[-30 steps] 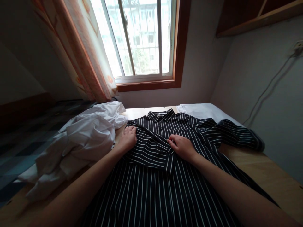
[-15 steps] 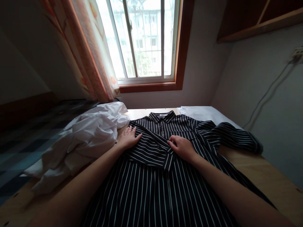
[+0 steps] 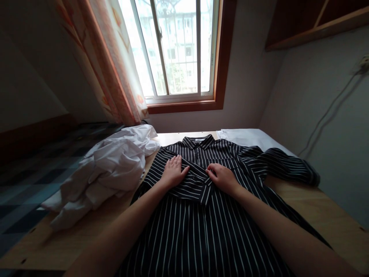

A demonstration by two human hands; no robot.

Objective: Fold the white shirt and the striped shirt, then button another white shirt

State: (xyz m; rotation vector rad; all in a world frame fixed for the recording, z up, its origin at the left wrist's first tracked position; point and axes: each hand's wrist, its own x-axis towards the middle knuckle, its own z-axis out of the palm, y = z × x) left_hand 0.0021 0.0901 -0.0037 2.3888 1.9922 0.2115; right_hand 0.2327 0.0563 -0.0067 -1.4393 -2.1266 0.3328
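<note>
A black shirt with white stripes (image 3: pixel 184 227) lies spread out, its collar toward the window. One sleeve is folded across the chest, with its cuff near the middle; the other sleeve (image 3: pixel 288 167) reaches out to the right. My left hand (image 3: pixel 174 171) rests flat on the folded sleeve, fingers spread. Near the cuff, my right hand (image 3: pixel 221 177) is closed, thumb and fingers pinching the edge of the folded sleeve.
Crumpled white cloth (image 3: pixel 112 165) lies left of the shirt on the wooden board (image 3: pixel 323 211). Flat white cloth (image 3: pixel 248 138) is at the back right. A checkered surface (image 3: pixel 37 192) is at the left. Behind stand a window (image 3: pixel 178 57) and a curtain (image 3: pixel 106 65).
My left hand has slid right along the folded sleeve, from the shirt's left side toward its middle. My right hand has hardly moved and keeps its pinch.
</note>
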